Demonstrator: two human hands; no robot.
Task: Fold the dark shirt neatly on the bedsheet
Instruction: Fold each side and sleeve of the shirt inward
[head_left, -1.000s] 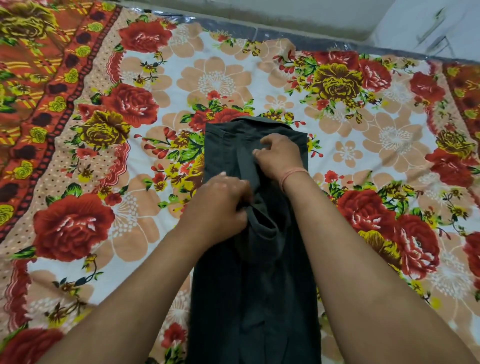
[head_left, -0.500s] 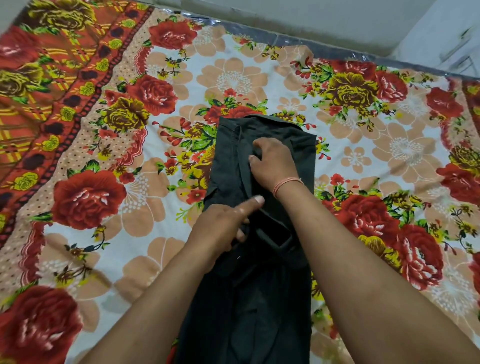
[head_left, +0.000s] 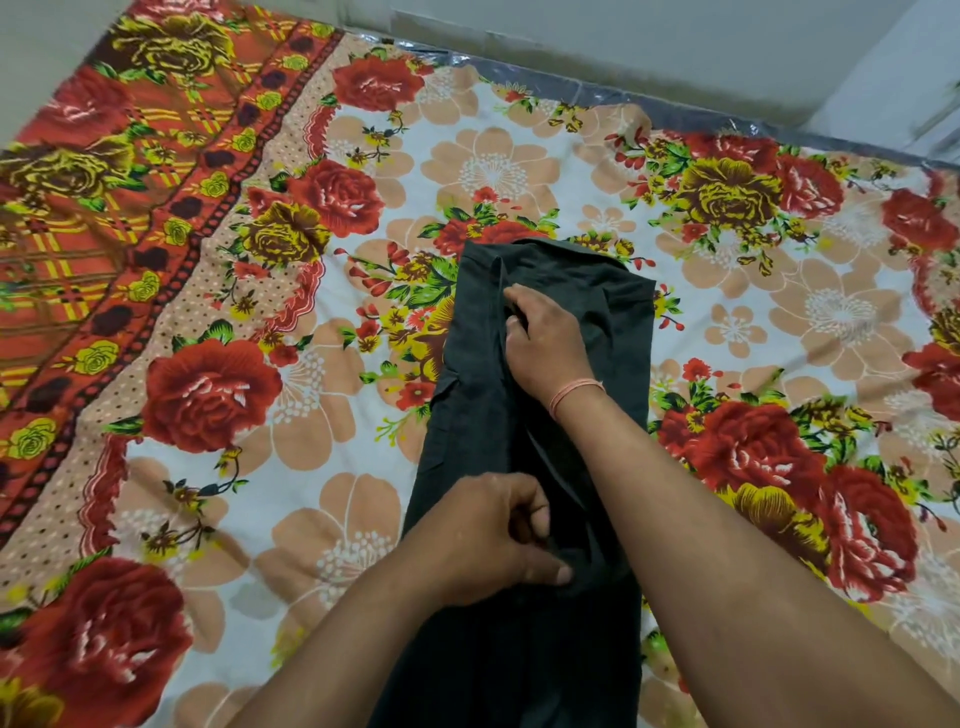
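The dark shirt (head_left: 467, 395) lies as a long narrow strip on the floral bedsheet (head_left: 322, 364), running from the middle of the view down to the bottom edge. My right hand (head_left: 545, 348) rests on its far part, fingers curled onto a raised seam or fold. My left hand (head_left: 493, 540) is nearer to me, pinching the cloth between thumb and fingers at the strip's middle. A thin pink thread circles my right wrist. My forearms hide part of the shirt's right side.
The bedsheet has a red and yellow patterned border (head_left: 104, 208) on the left. A grey plastic-covered mattress edge (head_left: 675, 111) and pale wall (head_left: 623, 47) run along the far side.
My left hand has slid toward me along the shirt and now pinches the cloth lower down. My right hand stays on the far part. The camera view has shifted.
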